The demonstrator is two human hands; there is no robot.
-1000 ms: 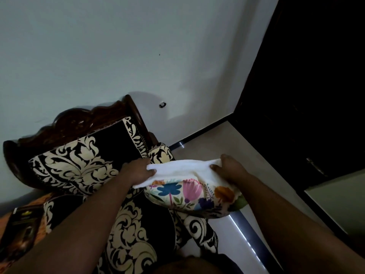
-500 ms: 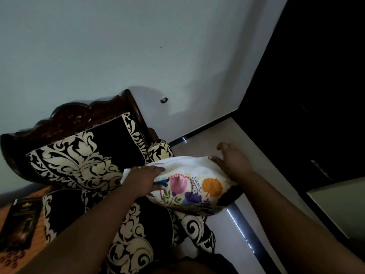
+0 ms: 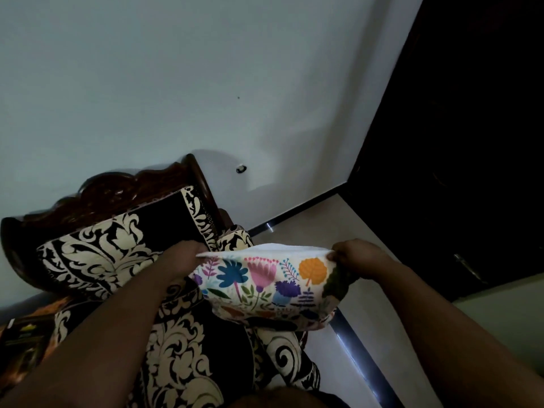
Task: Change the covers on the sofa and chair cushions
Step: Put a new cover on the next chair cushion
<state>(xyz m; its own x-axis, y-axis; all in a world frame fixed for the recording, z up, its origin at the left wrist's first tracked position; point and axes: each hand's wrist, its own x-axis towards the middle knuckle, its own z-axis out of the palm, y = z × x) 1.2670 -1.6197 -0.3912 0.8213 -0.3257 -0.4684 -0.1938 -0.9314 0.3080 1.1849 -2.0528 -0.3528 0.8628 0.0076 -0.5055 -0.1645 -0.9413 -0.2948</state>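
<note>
Right now both hands hold a floral cover in mid-air, just above the chair's seat and armrest. The left hand, at the cover's 9 o'clock corner, has its fingers curled round the fabric edge (the fingertips themselves are hidden behind the cloth). The right hand, at the 3 o'clock corner, pinches the open rim between thumb and fingers. Between the two hands the cover's mouth is stretched wide, and inside it sits a white cushion, only a strip of which shows above the rim at 12 o'clock. The chair, carved dark wood with black-and-cream damask upholstery, stands against a pale wall. At 3 o'clock of the hands stands a dark door.
</note>
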